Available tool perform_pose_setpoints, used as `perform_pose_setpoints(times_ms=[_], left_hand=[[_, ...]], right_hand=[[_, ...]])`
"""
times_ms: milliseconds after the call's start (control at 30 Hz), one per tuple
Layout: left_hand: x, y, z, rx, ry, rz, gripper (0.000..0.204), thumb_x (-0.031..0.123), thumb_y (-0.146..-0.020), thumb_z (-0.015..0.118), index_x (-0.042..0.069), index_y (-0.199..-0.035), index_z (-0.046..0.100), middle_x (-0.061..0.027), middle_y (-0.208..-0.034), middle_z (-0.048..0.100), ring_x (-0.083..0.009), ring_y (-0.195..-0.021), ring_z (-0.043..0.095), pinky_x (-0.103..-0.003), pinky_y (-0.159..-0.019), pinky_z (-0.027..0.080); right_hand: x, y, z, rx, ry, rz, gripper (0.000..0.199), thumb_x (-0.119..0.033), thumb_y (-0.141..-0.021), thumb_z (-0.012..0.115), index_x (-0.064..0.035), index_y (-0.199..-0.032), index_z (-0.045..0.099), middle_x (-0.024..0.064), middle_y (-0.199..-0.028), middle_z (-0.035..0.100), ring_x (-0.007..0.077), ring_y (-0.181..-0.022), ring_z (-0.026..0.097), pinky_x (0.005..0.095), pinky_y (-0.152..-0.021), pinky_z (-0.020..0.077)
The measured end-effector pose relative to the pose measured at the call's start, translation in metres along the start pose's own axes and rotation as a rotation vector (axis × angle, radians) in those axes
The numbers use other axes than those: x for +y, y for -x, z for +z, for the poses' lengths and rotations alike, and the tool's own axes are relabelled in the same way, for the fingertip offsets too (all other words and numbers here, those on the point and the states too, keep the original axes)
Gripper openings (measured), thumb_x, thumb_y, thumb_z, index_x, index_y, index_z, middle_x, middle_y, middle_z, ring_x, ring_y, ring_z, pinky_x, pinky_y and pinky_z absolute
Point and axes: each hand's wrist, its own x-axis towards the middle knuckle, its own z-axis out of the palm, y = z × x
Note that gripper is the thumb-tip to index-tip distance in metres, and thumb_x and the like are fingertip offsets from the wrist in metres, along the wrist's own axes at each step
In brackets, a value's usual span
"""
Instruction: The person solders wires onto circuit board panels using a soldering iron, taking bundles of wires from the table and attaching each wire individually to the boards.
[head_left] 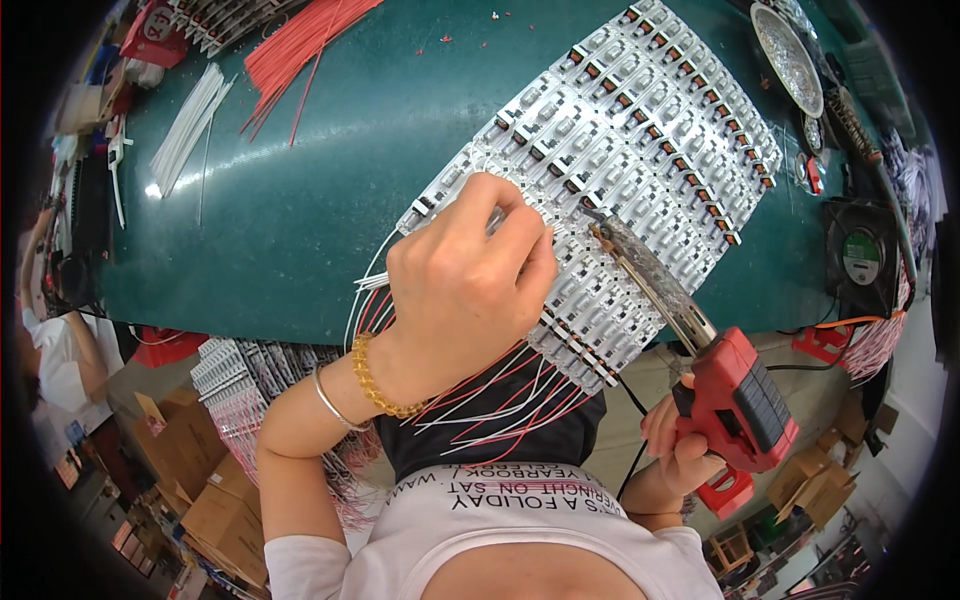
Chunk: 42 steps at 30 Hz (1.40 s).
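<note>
Head — panel [640,130] under left hand [470,265], near right hand [682,445].

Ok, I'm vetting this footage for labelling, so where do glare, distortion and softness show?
Head view: a pale glare streak crosses the green tabletop, brightest by the lower ends of the white wires; the fisheye lens bows the tabletop's near edge and leaves black corners; the soldering gun and left hand look fairly sharp, the rim softer.

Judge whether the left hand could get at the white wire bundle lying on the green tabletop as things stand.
Probably yes: past the module grid, only green tabletop seems to lie between the left hand and the white wire bundle, though that hand is down at the grid.
</note>
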Motion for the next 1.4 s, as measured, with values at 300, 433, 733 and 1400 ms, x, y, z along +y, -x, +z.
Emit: perform_pose_setpoints(times_ms=[300, 433, 733, 1400], left_hand=[[0.008, -0.003, -0.019, -0.129, 0.195, -0.129, 0.011, -0.001, -0.067, 0.070, 0.002, -0.073, 0.062, -0.0098, -0.092, 0.058, -0.0127, -0.053, 0.054, -0.026, -0.046, 0.042], [0.007, 0.006, -0.001, -0.043, 0.191, -0.064, 0.013, 0.005, -0.068, 0.068, 0.004, -0.067, 0.055, -0.0050, -0.088, 0.056, -0.0162, -0.044, 0.049, -0.028, -0.041, 0.039], [0.009, 0.006, 0.007, -0.004, 0.068, -0.015, 0.014, 0.005, -0.069, 0.067, 0.004, -0.067, 0.054, -0.0037, -0.081, 0.055, -0.0170, -0.047, 0.053, -0.029, -0.041, 0.040], [0.012, 0.005, 0.007, -0.028, 0.017, -0.017, 0.014, 0.001, -0.064, 0.068, 0.006, -0.068, 0.056, -0.0027, -0.080, 0.057, -0.0148, -0.046, 0.049, -0.027, -0.040, 0.037]], right_hand=[[-0.014, -0.011, 0.014, -0.083, -0.008, -0.025, 0.072, -0.050, -0.081, 0.059, 0.0095, -0.118, 0.043, -0.0033, -0.045, 0.042, 0.0078, -0.036, 0.041, 0.0214, -0.037, 0.0367], [-0.014, -0.005, 0.011, -0.044, -0.056, 0.008, 0.072, -0.051, -0.081, 0.058, 0.0099, -0.117, 0.043, -0.0025, -0.045, 0.042, 0.0085, -0.035, 0.041, 0.0224, -0.038, 0.0376], [-0.010, 0.000, -0.002, -0.099, -0.044, 0.061, 0.067, -0.048, -0.080, 0.061, 0.0089, -0.112, 0.045, -0.0015, -0.048, 0.044, 0.0089, -0.038, 0.043, 0.0233, -0.040, 0.0395], [-0.013, -0.001, 0.001, -0.091, -0.035, 0.056, 0.063, -0.045, -0.082, 0.061, 0.0105, -0.107, 0.046, -0.0013, -0.048, 0.044, 0.0089, -0.037, 0.042, 0.0223, -0.039, 0.0388]])
